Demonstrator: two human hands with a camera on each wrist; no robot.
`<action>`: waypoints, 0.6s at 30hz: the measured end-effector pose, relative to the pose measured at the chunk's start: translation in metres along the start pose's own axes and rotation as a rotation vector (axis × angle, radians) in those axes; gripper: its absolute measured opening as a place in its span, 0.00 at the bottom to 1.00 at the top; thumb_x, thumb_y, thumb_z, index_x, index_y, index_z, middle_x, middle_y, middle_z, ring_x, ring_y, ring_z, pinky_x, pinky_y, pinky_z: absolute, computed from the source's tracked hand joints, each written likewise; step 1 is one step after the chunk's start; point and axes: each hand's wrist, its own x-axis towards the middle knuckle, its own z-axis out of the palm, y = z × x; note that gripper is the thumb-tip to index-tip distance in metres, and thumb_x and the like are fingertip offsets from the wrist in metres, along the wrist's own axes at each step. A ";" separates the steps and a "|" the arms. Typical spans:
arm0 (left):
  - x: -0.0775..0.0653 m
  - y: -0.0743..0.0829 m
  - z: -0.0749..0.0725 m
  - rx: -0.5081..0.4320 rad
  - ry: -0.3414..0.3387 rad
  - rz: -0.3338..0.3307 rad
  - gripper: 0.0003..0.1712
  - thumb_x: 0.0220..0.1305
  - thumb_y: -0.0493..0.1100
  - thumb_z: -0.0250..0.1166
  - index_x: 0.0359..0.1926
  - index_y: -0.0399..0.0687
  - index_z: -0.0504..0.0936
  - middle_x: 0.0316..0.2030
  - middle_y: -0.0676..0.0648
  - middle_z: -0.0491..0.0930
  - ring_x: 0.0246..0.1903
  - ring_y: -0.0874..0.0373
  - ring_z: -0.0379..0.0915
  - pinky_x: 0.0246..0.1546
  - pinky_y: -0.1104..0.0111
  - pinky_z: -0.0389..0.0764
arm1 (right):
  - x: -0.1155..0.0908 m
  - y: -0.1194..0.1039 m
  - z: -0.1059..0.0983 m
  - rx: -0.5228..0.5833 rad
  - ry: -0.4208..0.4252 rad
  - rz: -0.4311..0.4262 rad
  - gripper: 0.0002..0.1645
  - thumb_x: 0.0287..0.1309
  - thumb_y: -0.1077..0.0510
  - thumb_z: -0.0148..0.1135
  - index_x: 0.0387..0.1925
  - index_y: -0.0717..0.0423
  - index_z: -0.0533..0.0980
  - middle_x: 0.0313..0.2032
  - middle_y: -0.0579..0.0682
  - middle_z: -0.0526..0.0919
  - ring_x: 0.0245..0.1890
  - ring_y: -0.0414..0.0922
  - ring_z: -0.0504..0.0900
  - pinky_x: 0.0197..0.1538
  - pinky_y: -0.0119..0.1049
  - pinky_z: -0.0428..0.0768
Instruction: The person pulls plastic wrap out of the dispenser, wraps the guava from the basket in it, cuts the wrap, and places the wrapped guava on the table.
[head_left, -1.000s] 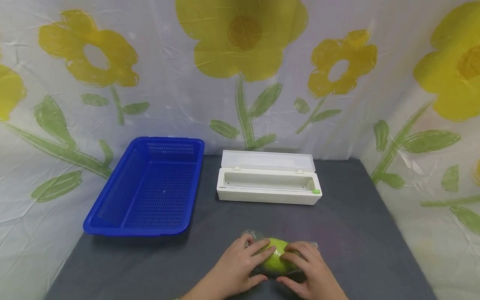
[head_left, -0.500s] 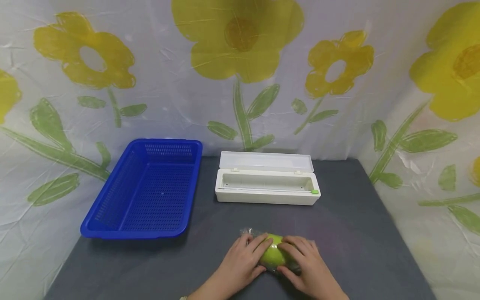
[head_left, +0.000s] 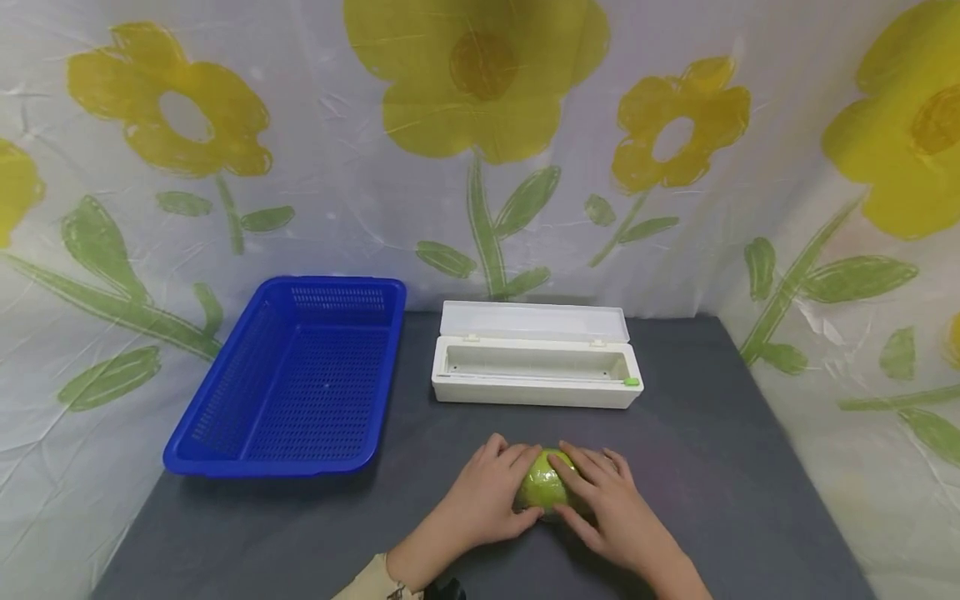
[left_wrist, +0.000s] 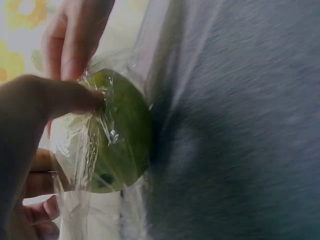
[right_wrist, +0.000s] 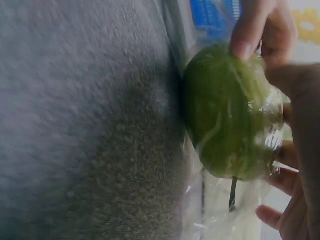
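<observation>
A green fruit (head_left: 543,485) lies on the dark table between the two hands, covered in clear plastic wrap (left_wrist: 92,145). My left hand (head_left: 487,497) holds its left side, fingers over the top and thumb low in front. On the other side my right hand (head_left: 611,510) grips it with bent fingers and thumb. In the right wrist view the fruit (right_wrist: 225,112) shows a dark stem (right_wrist: 233,194). Creased film clings to its skin, and loose film spreads out at the side in the left wrist view. The fruit's far side is hidden.
Behind the hands stands a long white wrap dispenser box (head_left: 532,393), its lid (head_left: 534,321) raised and a small green slider (head_left: 632,382) at its right end. A blue perforated basket (head_left: 277,467) sits at the left. A flower-printed curtain (head_left: 330,208) bounds the back and sides.
Both hands have moved slightly away from me with the fruit. The film edges that stuck out beside the fruit are now gathered in under the fingers.
</observation>
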 end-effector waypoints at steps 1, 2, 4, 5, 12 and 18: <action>0.003 -0.002 -0.001 -0.005 -0.021 -0.008 0.46 0.60 0.67 0.75 0.71 0.45 0.78 0.59 0.50 0.84 0.47 0.56 0.70 0.49 0.65 0.80 | 0.002 0.001 0.001 -0.006 -0.004 0.002 0.41 0.67 0.36 0.69 0.75 0.47 0.74 0.72 0.56 0.76 0.64 0.53 0.79 0.63 0.67 0.68; 0.006 -0.003 -0.002 -0.015 -0.041 -0.016 0.45 0.61 0.67 0.74 0.71 0.45 0.78 0.59 0.50 0.84 0.47 0.56 0.70 0.50 0.65 0.80 | 0.003 0.002 0.002 -0.008 -0.004 0.002 0.42 0.67 0.33 0.67 0.75 0.46 0.74 0.72 0.56 0.76 0.64 0.54 0.79 0.64 0.68 0.67; 0.011 -0.007 -0.003 -0.032 -0.080 -0.033 0.45 0.62 0.67 0.72 0.71 0.44 0.79 0.59 0.50 0.85 0.47 0.56 0.71 0.51 0.65 0.79 | 0.006 0.005 0.004 -0.005 0.009 -0.008 0.41 0.67 0.30 0.65 0.74 0.44 0.76 0.73 0.56 0.75 0.65 0.55 0.79 0.65 0.71 0.66; 0.013 -0.009 -0.003 -0.041 -0.099 -0.043 0.45 0.63 0.67 0.70 0.71 0.44 0.78 0.59 0.50 0.85 0.47 0.56 0.70 0.51 0.66 0.78 | 0.007 0.006 0.005 -0.005 0.020 -0.017 0.39 0.68 0.29 0.63 0.72 0.43 0.77 0.73 0.55 0.75 0.65 0.55 0.79 0.65 0.71 0.65; 0.019 -0.019 -0.001 -0.101 -0.190 -0.106 0.48 0.69 0.70 0.64 0.78 0.46 0.71 0.66 0.50 0.81 0.51 0.55 0.70 0.55 0.64 0.76 | 0.014 0.012 0.011 0.008 0.112 -0.051 0.28 0.77 0.34 0.53 0.63 0.42 0.85 0.67 0.50 0.82 0.64 0.54 0.81 0.63 0.74 0.65; 0.016 -0.017 -0.003 -0.030 -0.051 -0.031 0.42 0.73 0.68 0.63 0.79 0.53 0.70 0.72 0.54 0.75 0.62 0.52 0.72 0.61 0.55 0.77 | 0.019 0.014 0.013 -0.018 0.114 -0.026 0.35 0.80 0.32 0.42 0.65 0.45 0.84 0.64 0.56 0.84 0.61 0.55 0.83 0.61 0.76 0.68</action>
